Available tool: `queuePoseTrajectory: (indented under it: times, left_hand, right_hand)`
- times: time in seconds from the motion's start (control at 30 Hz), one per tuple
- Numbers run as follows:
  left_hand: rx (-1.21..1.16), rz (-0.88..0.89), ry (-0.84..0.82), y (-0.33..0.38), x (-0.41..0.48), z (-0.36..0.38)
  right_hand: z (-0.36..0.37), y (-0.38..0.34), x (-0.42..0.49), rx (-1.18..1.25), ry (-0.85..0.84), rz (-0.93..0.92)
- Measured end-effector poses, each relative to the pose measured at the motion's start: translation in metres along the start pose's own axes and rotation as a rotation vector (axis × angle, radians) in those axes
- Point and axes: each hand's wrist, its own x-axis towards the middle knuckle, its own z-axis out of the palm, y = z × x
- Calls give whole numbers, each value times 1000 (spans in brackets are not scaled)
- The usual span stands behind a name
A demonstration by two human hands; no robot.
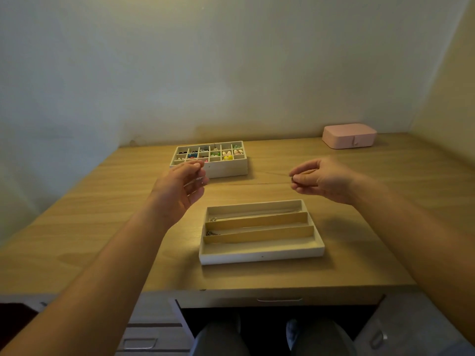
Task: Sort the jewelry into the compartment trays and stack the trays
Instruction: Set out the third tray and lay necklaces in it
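Note:
Both hands hover above the desk, stretching a thin chain necklace [246, 179] between them. My left hand [181, 191] pinches one end with a small pendant, in front of the grid tray. My right hand [318, 179] pinches the other end. Below them lies a white tray with three long slots [261, 256]; its two far slots each hold a fine chain, and the near slot looks bare. Farther back stands a white grid tray [228, 169] whose small cells hold several colourful earrings and beads.
A closed pink jewelry box [349, 136] sits at the back right of the wooden desk [102, 227]. Walls close the desk in behind and at the right. Drawers and my knees show below the front edge.

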Motion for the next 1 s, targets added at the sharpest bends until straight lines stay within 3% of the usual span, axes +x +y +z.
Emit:
queuePoseTrajectory:
  times: [0.17,0.43,0.67,1.0]
  left_hand:
    - [296,-9,32,0,-20,-7]
    - [677,13,5,-3,-57,-15]
    - [947,80,-38,-4,-73,-6]
    - [1089,165,-44,-11,-69,3]
  right_hand:
    - [-9,2,-25,-281,-111,90]
    - [-21,11,-55,-433,-221,152]
    - [-7,17,-70,-669,-173,62]
    - [18,24,-65,-933,-75,-44]
